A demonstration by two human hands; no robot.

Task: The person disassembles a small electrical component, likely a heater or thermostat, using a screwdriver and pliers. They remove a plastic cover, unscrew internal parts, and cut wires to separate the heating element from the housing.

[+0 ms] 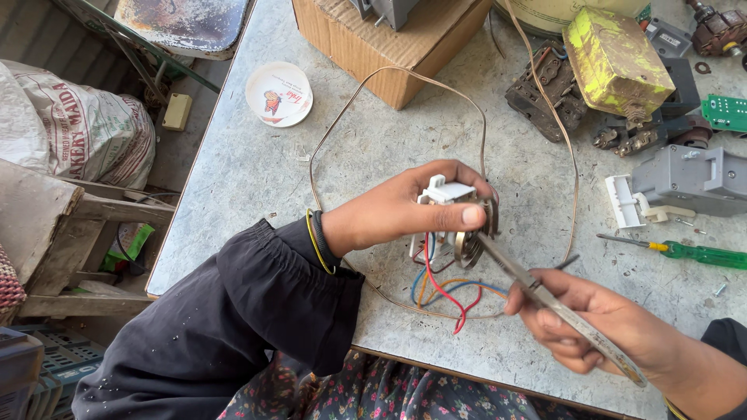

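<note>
White switch assembly held above the grey table, near its front edge; red, blue and orange wires hang from its underside; left hand clamped round it, thumb on the front face; right hand gripping pliers, whose tips bite a metal part on the assembly's right side; thin brown cable loops behind; green screwdriver and grey housing to the right; cardboard box and white lid further back.
</note>
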